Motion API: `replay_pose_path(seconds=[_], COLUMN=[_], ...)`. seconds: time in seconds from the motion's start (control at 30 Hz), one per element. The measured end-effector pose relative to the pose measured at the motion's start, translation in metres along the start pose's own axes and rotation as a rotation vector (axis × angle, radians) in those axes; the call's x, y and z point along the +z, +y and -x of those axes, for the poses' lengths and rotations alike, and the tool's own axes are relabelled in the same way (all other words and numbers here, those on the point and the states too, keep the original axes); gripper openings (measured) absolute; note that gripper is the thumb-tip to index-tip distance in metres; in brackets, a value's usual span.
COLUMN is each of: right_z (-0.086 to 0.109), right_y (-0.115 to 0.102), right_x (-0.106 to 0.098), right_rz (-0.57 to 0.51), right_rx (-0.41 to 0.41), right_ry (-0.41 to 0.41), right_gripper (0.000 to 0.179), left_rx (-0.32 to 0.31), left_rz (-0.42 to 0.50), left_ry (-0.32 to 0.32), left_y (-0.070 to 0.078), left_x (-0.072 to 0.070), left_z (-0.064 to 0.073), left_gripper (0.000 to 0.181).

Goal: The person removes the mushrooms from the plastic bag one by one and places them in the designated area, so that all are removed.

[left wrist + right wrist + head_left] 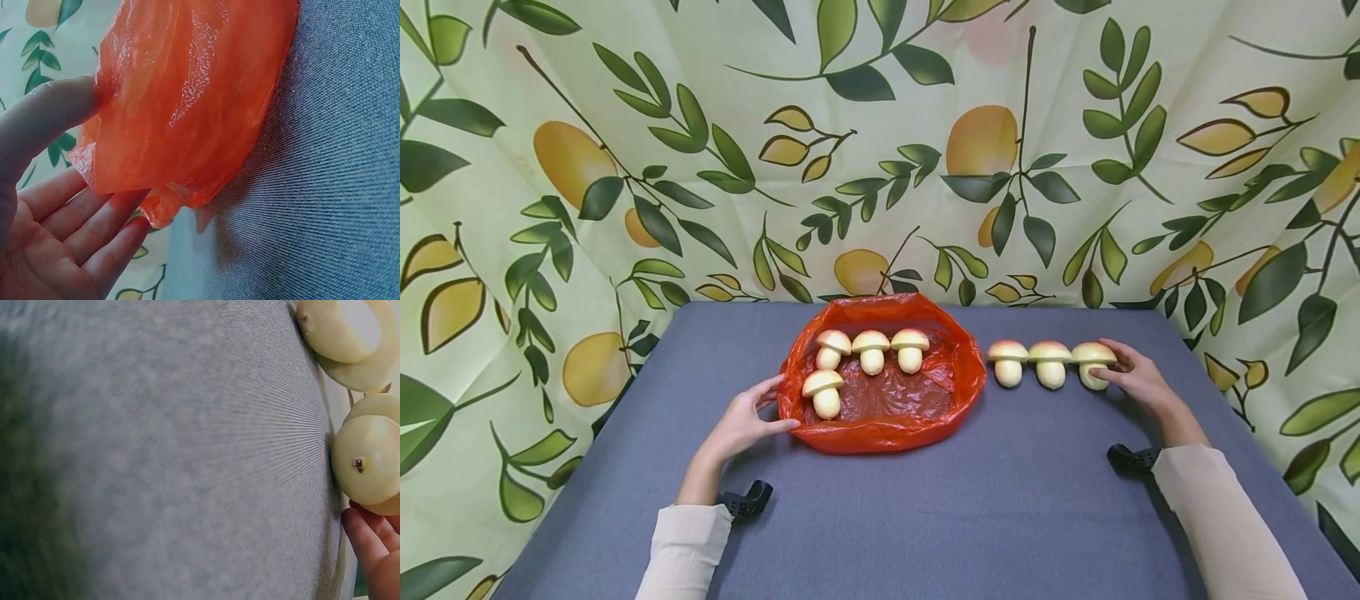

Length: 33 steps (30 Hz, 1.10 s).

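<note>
An open red plastic bag (880,437) lies on the table with several toy mushrooms (872,352) inside. My left hand (741,425) touches the bag's left side, thumb toward the near edge. In the left wrist view the fingers (100,253) are extended against the red plastic (187,106). Right of the bag, three more toy mushrooms stand in a row: a left one (1008,363), a middle one (1051,364) and a right one (1092,364). My right hand (1138,383) holds the right mushroom between thumb and fingers; the right wrist view shows fingertips (362,534) at its cap.
The grey-blue table (940,525) spreads in front of the bag and the row. A leaf-and-fruit patterned cloth (880,167) hangs behind and at both sides. Black bands with small devices, one on the left wrist (748,498) and one on the right wrist (1131,460), jut inward.
</note>
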State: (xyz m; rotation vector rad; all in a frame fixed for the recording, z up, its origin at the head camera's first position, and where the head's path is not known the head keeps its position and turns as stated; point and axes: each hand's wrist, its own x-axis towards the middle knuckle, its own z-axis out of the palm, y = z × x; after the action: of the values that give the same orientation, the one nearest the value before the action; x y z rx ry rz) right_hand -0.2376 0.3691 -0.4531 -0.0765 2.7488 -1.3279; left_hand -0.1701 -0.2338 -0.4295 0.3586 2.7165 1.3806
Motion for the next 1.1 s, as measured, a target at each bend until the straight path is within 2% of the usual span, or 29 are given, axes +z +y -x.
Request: replay_pose_path(seconds=[0.27, 0.57, 0.83, 1.0, 1.1], right_z=[0.008, 0.015, 0.024, 0.027, 0.027], right_y=[-0.001, -0.002, -0.011, -0.017, -0.022], right_x=[-0.005, -0.011, -0.015, -0.016, -0.015], right_rz=[-0.001, -0.097, -0.152, -0.259, -0.359], right_rx=[0.031, -0.025, -0.069, -0.129, -0.173], right_ry=[0.019, 0.096, 0.142, 0.158, 0.150], right_gripper=[0.078, 0.073, 0.064, 0.046, 0.047], left_rx=[-0.005, -0.011, -0.014, -0.017, -0.027], left_rz=[0.014, 0.018, 0.015, 0.019, 0.018], left_ry=[0.000, -0.002, -0.004, -0.003, -0.006], left_y=[0.003, 0.002, 0.001, 0.000, 0.000], left_x=[0.000, -0.001, 0.000, 0.000, 0.000], left_z=[0.002, 0.002, 0.001, 0.001, 0.001], left_gripper=[0.075, 0.075, 0.075, 0.076, 0.076])
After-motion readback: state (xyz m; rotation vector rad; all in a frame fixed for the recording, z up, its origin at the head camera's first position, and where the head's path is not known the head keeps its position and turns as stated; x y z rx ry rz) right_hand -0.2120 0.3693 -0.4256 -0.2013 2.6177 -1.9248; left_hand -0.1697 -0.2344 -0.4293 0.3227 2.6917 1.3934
